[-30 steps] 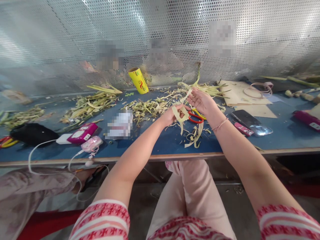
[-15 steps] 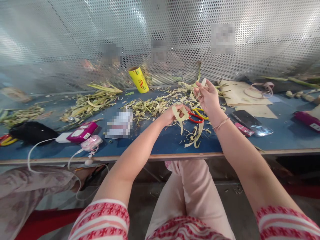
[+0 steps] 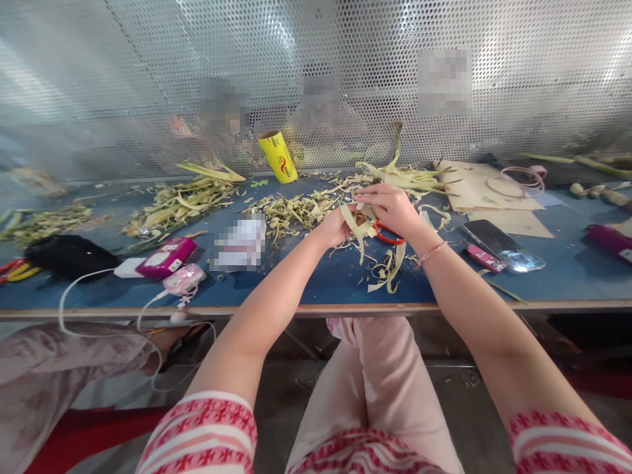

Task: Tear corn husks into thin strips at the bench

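Note:
My left hand [image 3: 336, 227] is closed on a pale, flat leaf strip [image 3: 363, 230], which loops in front of its fingers with one end hanging down. My right hand [image 3: 390, 207] reaches over from the right, its fingers bent together at the top of the same strip. The fingertips of both hands nearly meet and partly hide what is between them. Close under the right hand, red-handled scissors [image 3: 392, 238] lie on the table. Curled leaf shreds [image 3: 389, 273] are scattered just in front.
Heaps of leaf trimmings [image 3: 291, 214] and longer leaf strips [image 3: 185, 204] lie on the blue table [image 3: 276, 283]. A yellow tube [image 3: 278, 157] stands at the back. On the right are a phone [image 3: 486, 237] and brown paper [image 3: 471, 184]; on the left, a purple charger [image 3: 168, 257] with a white cable.
My right hand has come down and left, from raised above the scissors to beside my left hand. The small white piece it pinched is now hidden. My left hand stays put.

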A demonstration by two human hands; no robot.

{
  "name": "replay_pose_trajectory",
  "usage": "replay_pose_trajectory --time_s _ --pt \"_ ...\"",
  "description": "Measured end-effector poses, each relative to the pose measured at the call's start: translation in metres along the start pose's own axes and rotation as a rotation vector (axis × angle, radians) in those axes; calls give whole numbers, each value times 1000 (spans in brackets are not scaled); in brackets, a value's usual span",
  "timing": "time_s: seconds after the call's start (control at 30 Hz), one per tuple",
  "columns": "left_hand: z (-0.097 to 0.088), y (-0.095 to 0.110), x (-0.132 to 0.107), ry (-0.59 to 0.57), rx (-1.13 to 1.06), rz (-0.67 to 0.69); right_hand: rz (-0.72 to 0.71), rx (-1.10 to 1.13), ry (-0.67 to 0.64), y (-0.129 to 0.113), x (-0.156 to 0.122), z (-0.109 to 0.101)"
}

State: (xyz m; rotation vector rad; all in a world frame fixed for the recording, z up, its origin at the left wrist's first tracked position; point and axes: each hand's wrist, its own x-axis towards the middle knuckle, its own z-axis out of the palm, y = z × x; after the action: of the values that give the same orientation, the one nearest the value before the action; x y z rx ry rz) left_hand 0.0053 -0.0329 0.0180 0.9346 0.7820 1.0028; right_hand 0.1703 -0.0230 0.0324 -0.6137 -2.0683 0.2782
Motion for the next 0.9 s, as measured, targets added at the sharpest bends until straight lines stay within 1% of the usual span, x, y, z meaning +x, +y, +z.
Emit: replay_pose_trajectory --time_s 0.1,0.17,0.27,0.4,0.53,0.7,0.8,0.9 --pt "2 1 -2 -71 -48 -4 3 -34 -25 -1 1 3" --pt "3 2 -3 -92 -84 -12 32 -44 -34 -2 1 5" --pt "4 5 -3 -86 -140 -13 81 -38 5 -3 1 7" --pt "3 7 -4 -59 -204 8 104 1 63 -3 0 9" --pt "2 6 -3 -54 -185 20 130 50 56 -5 0 10" --pt "6 4 -2 -43 -151 92 163 101 34 -5 1 12" --pt "9 4 -4 -57 -132 112 164 120 18 -2 2 15" --pt "11 4 -5 -69 -97 117 185 158 -30 -1 3 16"
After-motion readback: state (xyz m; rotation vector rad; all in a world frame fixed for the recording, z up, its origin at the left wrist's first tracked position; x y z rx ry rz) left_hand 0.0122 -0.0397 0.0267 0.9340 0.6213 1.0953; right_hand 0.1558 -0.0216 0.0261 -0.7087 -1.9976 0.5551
